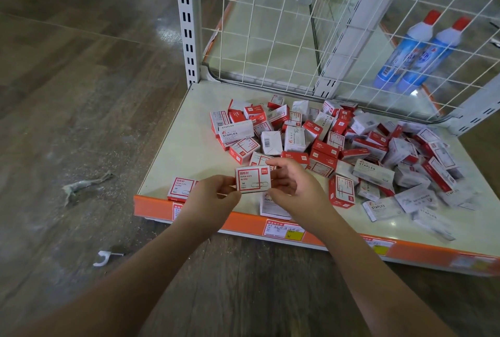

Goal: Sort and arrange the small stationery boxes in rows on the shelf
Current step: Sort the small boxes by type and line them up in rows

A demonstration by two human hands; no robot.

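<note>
A red-and-white paper clip box [253, 179] is held above the front of the cream shelf [186, 147]. My left hand [213, 196] pinches its left end and my right hand [293, 185] grips its right end. One matching paper clip box [180, 189] lies flat at the shelf's front left corner. A jumbled heap of several red paper clip boxes and white staples boxes [338, 144] covers the middle and right of the shelf. Another white box [272, 208] lies partly hidden under my right hand.
A white wire grid back panel [270, 39] and slotted uprights [188, 25] close the shelf's rear. Two blue bottles with red caps [416, 52] lie behind the grid. The orange front edge [243, 220] carries price labels. Debris and a white hook [104, 258] lie on the wood floor.
</note>
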